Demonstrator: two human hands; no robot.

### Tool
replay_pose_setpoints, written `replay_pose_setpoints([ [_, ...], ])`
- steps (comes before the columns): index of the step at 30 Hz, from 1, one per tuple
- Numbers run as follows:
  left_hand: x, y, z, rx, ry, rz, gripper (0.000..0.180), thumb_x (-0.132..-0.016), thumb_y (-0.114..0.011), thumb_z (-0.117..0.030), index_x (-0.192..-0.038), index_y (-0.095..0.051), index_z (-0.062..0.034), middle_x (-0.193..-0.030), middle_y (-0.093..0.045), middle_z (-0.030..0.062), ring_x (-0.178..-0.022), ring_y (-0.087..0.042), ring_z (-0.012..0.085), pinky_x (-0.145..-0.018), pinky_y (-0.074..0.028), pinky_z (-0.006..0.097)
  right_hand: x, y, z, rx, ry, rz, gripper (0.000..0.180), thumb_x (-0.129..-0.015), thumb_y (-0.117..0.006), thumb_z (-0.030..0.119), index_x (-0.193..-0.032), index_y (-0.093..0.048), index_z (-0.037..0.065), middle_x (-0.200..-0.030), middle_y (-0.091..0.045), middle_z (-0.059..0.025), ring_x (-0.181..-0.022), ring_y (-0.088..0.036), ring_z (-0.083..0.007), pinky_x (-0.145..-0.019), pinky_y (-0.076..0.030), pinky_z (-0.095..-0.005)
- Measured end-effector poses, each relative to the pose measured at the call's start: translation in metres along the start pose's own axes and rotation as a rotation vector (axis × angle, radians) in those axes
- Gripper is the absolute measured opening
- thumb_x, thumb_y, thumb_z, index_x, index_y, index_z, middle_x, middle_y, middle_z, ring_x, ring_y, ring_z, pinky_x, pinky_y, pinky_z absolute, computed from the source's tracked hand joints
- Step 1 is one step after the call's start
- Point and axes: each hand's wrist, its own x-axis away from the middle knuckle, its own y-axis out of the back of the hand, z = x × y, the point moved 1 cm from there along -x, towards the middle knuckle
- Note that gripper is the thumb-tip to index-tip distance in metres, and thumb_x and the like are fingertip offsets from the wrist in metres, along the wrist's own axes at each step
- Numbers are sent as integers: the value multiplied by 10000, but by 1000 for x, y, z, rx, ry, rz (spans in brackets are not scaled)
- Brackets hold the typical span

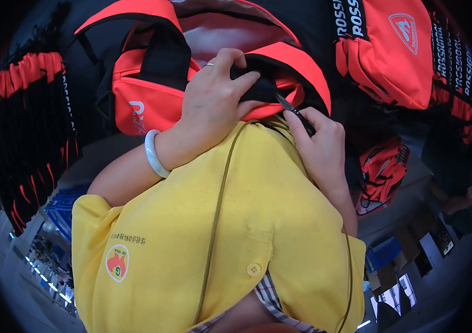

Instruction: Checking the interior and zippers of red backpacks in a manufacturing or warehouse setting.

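Note:
A red and black bag [152, 91] lies against my front, its opening showing a grey lining. My left hand [216, 91] rests on the bag's black part, thumb and forefinger apart; the tips of some fingers are hidden. On that wrist is a pale bangle. My right hand [320, 139], at the bag's near right, is closed round small thread snips [293, 109] with dark handles. Their pointed blades aim up and left at a red strip [289, 91] on the bag, close to my left thumb. Whether the blades touch the fabric I cannot tell.
Bundled black and red straps [28, 122] hang at the left. Another red bag [388, 61] lies at the far right beside more straps [458, 61]. Lower down sits a heap of red and black pieces [383, 175]. At the right edge shows another person's arm [460, 201].

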Motion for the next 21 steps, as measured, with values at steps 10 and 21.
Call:
replay_pose_setpoints([
  [10,6,0,2,-1,26,6,446,-677,-877,-258,-1068,-735,-95,-1135,-514,67,-892,-628,252,-726,-529,361,4,-5,-2,-28,-46,-46,291,-908,-723,305,-821,-701,28,-581,-589,-150,-531,-620,-331,-525,-458,-392],
  [21,2,1,0,22,33,27,476,-668,-876,-240,-1096,-727,-96,-1132,-520,84,-955,-626,275,-743,-535,380,-1,-9,-6,33,43,-59,220,-922,-722,207,-885,-718,-9,-611,-600,-156,-507,-581,-189,-520,-436,-340],
])
